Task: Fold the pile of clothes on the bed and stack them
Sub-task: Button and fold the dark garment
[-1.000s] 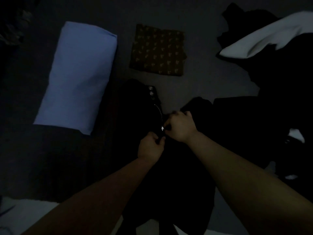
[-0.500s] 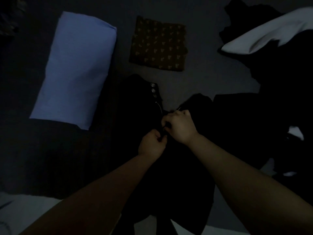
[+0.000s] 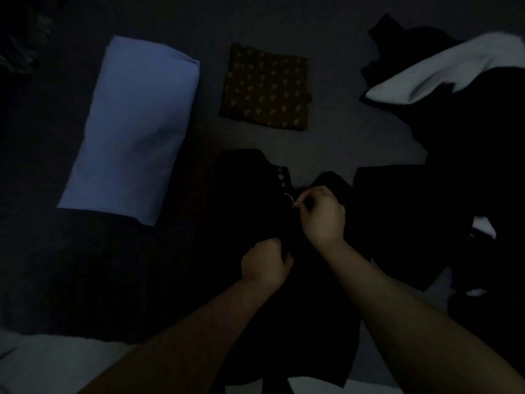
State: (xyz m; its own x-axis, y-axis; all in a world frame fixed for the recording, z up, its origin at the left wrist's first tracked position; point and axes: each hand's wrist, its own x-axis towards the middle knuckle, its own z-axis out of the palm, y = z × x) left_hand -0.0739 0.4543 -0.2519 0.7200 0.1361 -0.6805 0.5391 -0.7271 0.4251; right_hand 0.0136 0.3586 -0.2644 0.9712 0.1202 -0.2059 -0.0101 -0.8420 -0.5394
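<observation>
Across the dark grey bed (image 3: 341, 143), a tangled dark pile of clothes (image 3: 468, 166) fills the right edge; a folded brown patterned cloth (image 3: 265, 86) lies toward the far edge. Nearest, a black studded garment (image 3: 250, 211) lies spread. Right hand (image 3: 322, 216) pinches its small metal fastener (image 3: 289, 198); left hand (image 3: 265, 263) grips the fabric, fingers curled. Best to hold the fabric taut while closing it.

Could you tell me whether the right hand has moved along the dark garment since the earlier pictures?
Yes. The right hand has slid up the dark garment toward its row of metal snaps, away from the left hand, which grips the fabric lower down.
</observation>
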